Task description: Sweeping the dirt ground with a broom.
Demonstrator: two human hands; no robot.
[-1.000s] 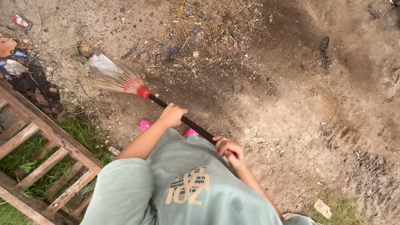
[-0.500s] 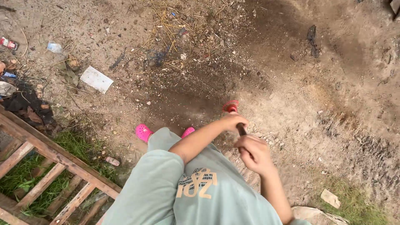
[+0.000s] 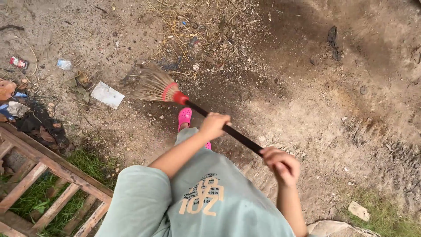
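Running diagonally across the middle of the frame, a broom [image 3: 193, 107] is held in both hands, its long axis sloping from lower right up to upper left. The bristle head is pointed toward the upper left, where the fanned straw-coloured bristles are pressed onto the bare dirt ground [image 3: 307, 87]; a red collar is seen where the bristles meet the black handle. The left hand [image 3: 214, 125] is wrapped around the handle about midway along it, fingers curled closed over the shaft. The right hand [image 3: 283, 164] is closed in a fist around the handle's upper end, toward the lower right, so that the tip of the handle is hidden inside the grip.

A pale green shirt [image 3: 206, 202] fills the lower centre of the frame, and a pink clog [image 3: 184, 118] is seen just below the handle, beside the red collar. A flat white scrap of paper [image 3: 107, 95] lies just left of the bristles (near them, whether touching cannot be told). Dry straw [image 3: 184, 22] is scattered at the upper centre. Assorted litter [image 3: 19, 94] is gathered along the left edge, and a wooden frame [image 3: 52, 169] with grass showing between its slats occupies the lower left corner.
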